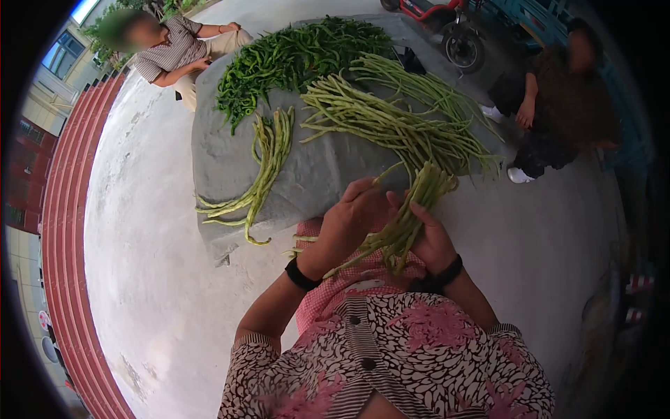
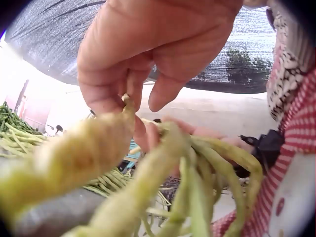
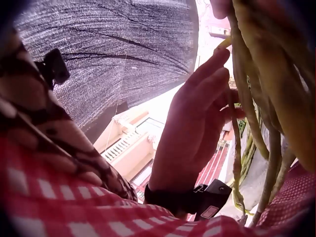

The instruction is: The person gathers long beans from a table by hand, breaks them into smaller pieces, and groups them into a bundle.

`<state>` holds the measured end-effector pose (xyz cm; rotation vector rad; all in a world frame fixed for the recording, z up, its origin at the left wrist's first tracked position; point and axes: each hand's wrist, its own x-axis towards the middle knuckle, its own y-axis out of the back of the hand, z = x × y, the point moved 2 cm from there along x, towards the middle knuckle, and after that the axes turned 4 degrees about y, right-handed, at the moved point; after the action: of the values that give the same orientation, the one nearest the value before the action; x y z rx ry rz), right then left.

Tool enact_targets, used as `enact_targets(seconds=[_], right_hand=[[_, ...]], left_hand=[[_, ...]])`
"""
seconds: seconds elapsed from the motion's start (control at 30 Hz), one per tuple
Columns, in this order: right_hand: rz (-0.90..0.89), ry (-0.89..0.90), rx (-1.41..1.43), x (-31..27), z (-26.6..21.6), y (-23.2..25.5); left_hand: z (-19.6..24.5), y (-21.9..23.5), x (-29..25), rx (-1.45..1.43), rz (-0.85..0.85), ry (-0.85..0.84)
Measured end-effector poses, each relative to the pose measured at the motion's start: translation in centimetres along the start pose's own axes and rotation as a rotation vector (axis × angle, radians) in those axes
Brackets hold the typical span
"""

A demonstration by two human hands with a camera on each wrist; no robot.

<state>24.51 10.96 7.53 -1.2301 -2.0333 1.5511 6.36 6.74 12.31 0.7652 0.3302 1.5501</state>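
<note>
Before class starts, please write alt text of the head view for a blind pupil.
A right hand grips a bundle of long beans above a lap; the left hand pinches one bean. In front, more beans and a pile of green peppers lie on a grey sheet, with two people seated nearby.

I'm in an outdoor yard (image 1: 520, 251): pale concrete (image 1: 146, 230) around me, red steps (image 1: 64, 230) at nine o'clock, leafy plants (image 1: 167, 8) at eleven, a scooter (image 1: 464, 49) at one.
</note>
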Motion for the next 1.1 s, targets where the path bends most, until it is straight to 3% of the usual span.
enact_targets(seconds=[0.1,0.3,0.4,0.63,0.7,0.8,0.93,1.03,1.1], right_hand=[[0.0,0.003,-0.027,-0.4,0.0,-0.6],[-0.027,-0.064,-0.038,-0.8,0.1,0.5],[-0.038,-0.082,-0.024,-1.1,0.2,0.6],[-0.009,0.06,0.007,-1.1,0.2,0.2],[-0.04,0.024,-0.032,-0.8,0.1,0.9],[-0.06,-0.001,-0.023,-0.9,0.1,0.9],[-0.103,0.054,-0.019,-1.0,0.3,0.2],[-0.143,0.056,-0.024,-1.0,0.1,0.3],[-0.159,0.047,-0.037,-1.0,-0.1,0.2]], left_hand=[[2.0,-2.0,-1.8,0.167,-0.05,-0.205],[2.1,-2.8,-3.4,0.271,-0.096,-0.224],[2.1,-3.5,-4.0,0.356,-0.137,-0.175],[2.0,-2.9,-5.2,0.102,-0.087,-0.078],[0.5,-3.3,-6.0,0.09,-0.107,-0.095],[1.5,-1.8,-6.7,0.053,-0.168,-0.082],[-1.9,-1.7,-8.0,-0.175,-0.169,-0.009],[-4.0,-1.1,-9.5,-0.113,-0.184,-0.038],[-5.9,-0.8,-10.6,-0.11,-0.207,0.055]])
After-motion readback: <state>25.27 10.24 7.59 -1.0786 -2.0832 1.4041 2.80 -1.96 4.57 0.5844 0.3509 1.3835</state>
